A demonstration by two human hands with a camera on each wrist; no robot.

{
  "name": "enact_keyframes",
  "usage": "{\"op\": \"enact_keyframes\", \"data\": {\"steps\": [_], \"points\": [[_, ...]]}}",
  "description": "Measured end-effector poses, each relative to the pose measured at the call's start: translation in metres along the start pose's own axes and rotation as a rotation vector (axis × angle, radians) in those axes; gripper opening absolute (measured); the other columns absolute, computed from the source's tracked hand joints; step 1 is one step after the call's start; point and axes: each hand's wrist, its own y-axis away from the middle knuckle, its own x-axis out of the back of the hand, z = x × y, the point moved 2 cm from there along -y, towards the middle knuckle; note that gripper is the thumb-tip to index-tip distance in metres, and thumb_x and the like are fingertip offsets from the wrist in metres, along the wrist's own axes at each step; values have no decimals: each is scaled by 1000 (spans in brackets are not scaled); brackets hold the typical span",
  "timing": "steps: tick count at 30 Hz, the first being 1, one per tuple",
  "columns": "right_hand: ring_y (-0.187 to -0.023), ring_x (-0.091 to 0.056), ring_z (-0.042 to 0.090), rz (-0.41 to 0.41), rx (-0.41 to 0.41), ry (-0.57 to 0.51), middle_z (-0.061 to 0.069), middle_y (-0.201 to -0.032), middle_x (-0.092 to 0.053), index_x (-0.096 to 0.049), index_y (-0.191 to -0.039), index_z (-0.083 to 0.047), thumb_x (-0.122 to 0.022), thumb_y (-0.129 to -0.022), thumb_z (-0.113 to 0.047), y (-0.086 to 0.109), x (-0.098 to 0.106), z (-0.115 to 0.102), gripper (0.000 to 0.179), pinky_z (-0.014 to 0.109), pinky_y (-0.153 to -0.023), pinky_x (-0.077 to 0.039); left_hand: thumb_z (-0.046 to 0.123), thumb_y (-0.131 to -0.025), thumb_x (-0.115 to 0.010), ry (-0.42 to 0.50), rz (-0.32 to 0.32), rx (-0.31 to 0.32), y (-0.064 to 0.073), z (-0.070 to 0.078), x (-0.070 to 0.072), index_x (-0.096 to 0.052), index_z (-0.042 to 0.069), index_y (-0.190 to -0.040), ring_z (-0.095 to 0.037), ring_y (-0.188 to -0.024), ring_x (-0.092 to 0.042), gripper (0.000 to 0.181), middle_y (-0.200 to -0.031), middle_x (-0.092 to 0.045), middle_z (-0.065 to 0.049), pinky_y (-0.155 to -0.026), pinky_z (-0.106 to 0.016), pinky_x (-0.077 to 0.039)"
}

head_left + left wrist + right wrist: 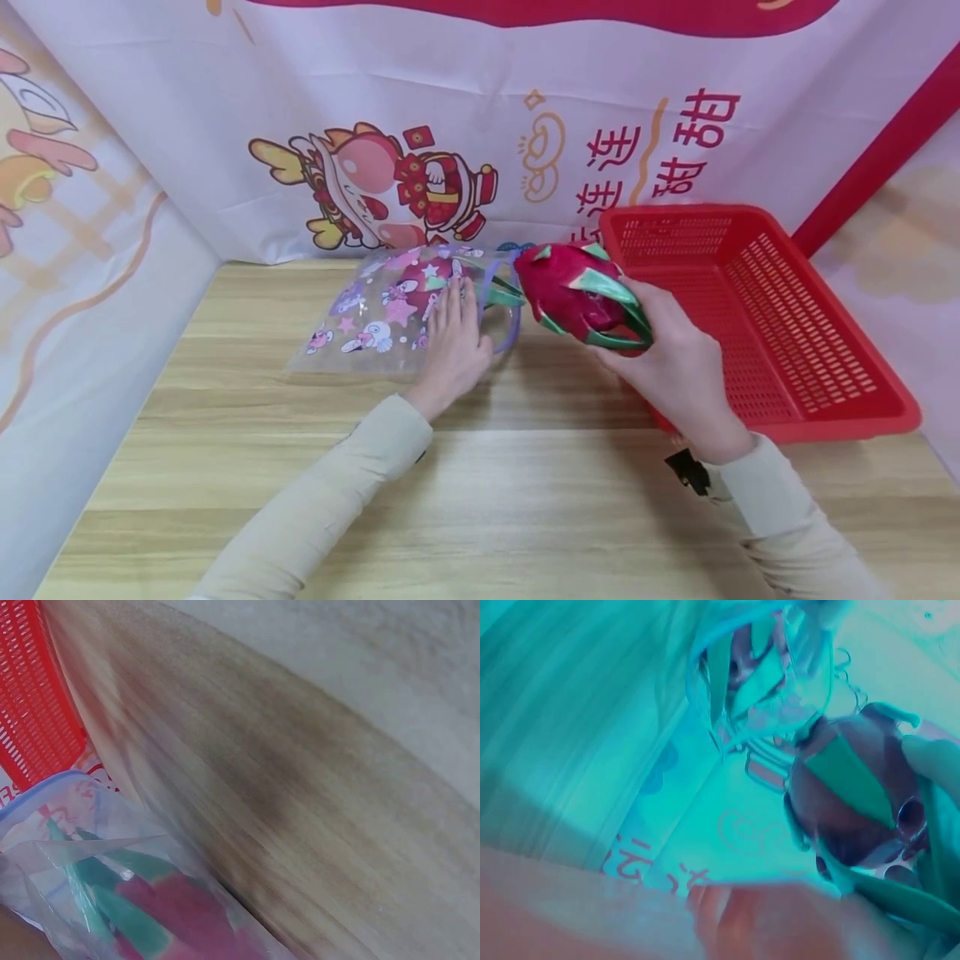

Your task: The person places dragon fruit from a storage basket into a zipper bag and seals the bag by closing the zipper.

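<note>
A clear plastic bag point(352, 333) printed with pink and purple cartoons lies on the table, its purple-rimmed mouth facing right. Inside it is a red dragon fruit point(187, 907) with green leaf tips, partly covered by prints in the head view. My left hand point(453, 342) is on the bag close to its mouth, fingers over the film and thumb by the rim, holding it. My right hand point(678, 362) grips a second dragon fruit point(566, 287) by its leafy end, just right of the bag's mouth. The right wrist view shows this fruit point(847, 787) beside the open rim.
A red perforated plastic basket point(840, 429) stands at the right, behind and beside my right hand. White printed cloth point(480, 142) hangs close behind the bag and basket. Light wood-grain tabletop point(480, 517) extends towards me.
</note>
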Motion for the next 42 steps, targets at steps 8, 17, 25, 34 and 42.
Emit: {"op": "enact_keyframes", "data": {"steps": [8,17,25,34,42], "points": [[-110,-60,29,11,25,60,13,-126,-59,-48,-133,-8,-89,-63,-27,1,-24,-6,83,53,-79,-56,22,-92,-45,0,9,-3,0,-1,1,2,6,-154,-32,-150,4,79,-162,8,-14,-122,-50,0],[-111,-60,28,-27,-1,63,12,-126,-59,-48,-132,-10,-88,-64,-31,-1,-49,-12,82,50,-86,-56,23,-93,-43,-13,13,-3,-1,-1,4,0,6,-154,-29,-151,2,77,-163,4,-10,-123,-49,-4],[-114,-60,26,-74,30,-25,11,-128,-58,-45,-135,-11,-85,-68,-33,-6,-71,-11,81,45,-91,-55,22,-94,-43,5,34,-5,-3,-3,7,-2,5,-154,-26,-152,2,74,-163,2,-8,-123,-49,-4],[-119,-55,23,-66,21,-118,9,-131,-57,-47,-135,-11,-85,-69,-29,-10,-88,-6,78,45,-98,-52,15,-91,-44,181,30,-49,-2,-7,10,2,5,-153,-24,-151,6,78,-163,6,-7,-124,-46,0],[-123,-53,23,-96,7,-139,8,-133,-56,-46,-137,-12,-84,-70,-30,-11,-93,-4,78,45,-100,-50,11,-90,-41,237,55,-79,-1,-7,11,4,4,-153,-24,-151,6,78,-163,7,-8,-123,-48,2]]}}
